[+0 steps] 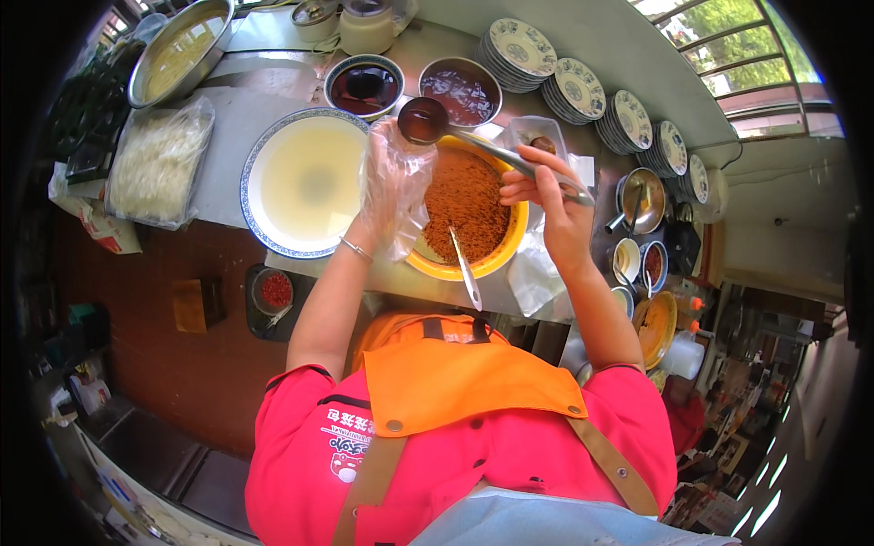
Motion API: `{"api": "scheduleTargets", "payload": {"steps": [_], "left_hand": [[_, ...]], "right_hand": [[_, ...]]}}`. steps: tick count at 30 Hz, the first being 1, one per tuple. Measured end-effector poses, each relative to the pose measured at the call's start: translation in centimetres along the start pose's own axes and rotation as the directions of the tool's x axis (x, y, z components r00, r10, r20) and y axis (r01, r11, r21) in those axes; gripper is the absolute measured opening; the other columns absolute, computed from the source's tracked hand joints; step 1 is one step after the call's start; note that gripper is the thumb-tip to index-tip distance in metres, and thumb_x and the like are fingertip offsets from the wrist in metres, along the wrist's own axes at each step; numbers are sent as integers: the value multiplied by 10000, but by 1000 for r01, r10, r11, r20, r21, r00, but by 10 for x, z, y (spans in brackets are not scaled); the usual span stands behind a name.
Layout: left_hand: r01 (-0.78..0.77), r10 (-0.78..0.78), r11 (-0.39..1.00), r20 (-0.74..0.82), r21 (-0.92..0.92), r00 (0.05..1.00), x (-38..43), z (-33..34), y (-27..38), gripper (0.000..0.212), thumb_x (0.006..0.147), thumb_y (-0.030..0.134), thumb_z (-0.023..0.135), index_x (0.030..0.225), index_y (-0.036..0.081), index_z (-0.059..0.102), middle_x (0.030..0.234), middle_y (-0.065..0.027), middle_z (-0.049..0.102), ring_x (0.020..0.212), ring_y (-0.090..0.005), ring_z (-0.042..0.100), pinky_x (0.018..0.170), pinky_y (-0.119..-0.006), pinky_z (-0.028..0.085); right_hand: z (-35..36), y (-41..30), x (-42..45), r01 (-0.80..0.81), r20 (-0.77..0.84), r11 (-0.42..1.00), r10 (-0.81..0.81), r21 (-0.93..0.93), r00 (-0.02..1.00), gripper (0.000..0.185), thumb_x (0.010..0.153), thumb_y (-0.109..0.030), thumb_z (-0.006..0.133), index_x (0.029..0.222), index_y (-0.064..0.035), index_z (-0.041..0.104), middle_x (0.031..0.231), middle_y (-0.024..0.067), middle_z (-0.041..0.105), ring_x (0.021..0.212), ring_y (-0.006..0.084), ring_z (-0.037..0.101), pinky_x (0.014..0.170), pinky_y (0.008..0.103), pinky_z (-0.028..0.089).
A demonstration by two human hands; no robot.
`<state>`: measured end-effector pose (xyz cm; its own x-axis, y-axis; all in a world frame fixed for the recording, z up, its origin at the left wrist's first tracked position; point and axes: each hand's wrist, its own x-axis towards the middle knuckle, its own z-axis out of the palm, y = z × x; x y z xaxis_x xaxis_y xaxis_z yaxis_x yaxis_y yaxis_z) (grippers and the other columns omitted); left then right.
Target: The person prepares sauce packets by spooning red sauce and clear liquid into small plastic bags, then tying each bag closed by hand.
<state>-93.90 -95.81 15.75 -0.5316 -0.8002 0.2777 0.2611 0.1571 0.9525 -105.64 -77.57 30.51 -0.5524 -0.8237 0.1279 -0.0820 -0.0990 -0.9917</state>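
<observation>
My right hand [556, 205] grips the long metal handle of a ladle [488, 145]. The ladle's round bowl, with dark reddish-brown liquid in it, is at the fingertips of my left hand [390, 181]. Loose clear plastic [403, 205] covers that hand; whether it is a glove or a bag, I cannot tell, and its fingers are partly hidden. Below the ladle stands a yellow basin [520, 228] of reddish-brown crumbly seasoning [471, 205], with a light-handled utensil [466, 269] leaning over its near rim. Left of my left hand is a large blue-rimmed bowl [256, 225] of pale yellow liquid.
Behind are a bowl of dark liquid [362, 83] and a metal bowl of reddish liquid [461, 92]. Plate stacks [522, 48] line the wall. A bagged white food [160, 160] and a steel basin [222, 34] sit left. A plastic bag [536, 273] lies near my right forearm.
</observation>
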Motion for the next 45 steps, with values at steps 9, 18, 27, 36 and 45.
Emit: {"api": "scheduleTargets", "payload": {"steps": [9, 18, 27, 36, 45], "left_hand": [[-139, 151, 984, -106, 110, 983, -15, -46, 21, 782, 803, 66, 870, 1432, 76, 407, 1265, -88, 590, 1165, -203, 589, 1081, -367, 466], [-239, 273, 948, -155, 208, 949, -54, -80, 53, 871, 774, 137, 904, 1452, 43, 367, 1289, -102, 557, 1172, -219, 587, 1063, -386, 472], [-173, 222, 958, -211, 228, 952, -72, -94, 60, 846, 794, 110, 882, 1467, 50, 374, 1289, -103, 554, 1211, -227, 567, 1093, -374, 448], [-97, 148, 978, -287, 184, 946, -62, -99, 31, 938, 736, 90, 915, 1479, 29, 344, 1324, -118, 511, 1245, -232, 526, 1097, -375, 442], [-60, 91, 993, -339, 100, 936, -60, -103, 37, 944, 734, 87, 919, 1478, 36, 339, 1311, -121, 506, 1231, -238, 529, 1087, -377, 447]], "right_hand": [[32, 28, 33, 728, 584, 442, -436, -525, 685, 363, 929, 38, 621, 1291, 14, 641, 1033, 182, 701, 914, 347, 697, 807, 396, 574], [69, 202, 148, 215, 102, 859, -189, -465, 977, 244, 1051, -80, 564, 1262, -15, 668, 946, 81, 752, 821, 138, 722, 765, 275, 573], [74, 225, 162, -35, -50, 990, 28, -135, 998, 272, 1085, -110, 511, 1290, 21, 634, 1002, 148, 743, 866, 192, 741, 780, 288, 617], [72, 92, 90, -57, -11, 978, 60, 200, 998, 318, 1100, -133, 455, 1310, 67, 587, 1036, 206, 727, 905, 246, 743, 835, 343, 625], [77, 10, -5, 464, 455, 863, -337, -200, 824, 312, 1029, 24, 486, 1313, 94, 595, 1087, 220, 715, 938, 290, 729, 852, 343, 593]]}}
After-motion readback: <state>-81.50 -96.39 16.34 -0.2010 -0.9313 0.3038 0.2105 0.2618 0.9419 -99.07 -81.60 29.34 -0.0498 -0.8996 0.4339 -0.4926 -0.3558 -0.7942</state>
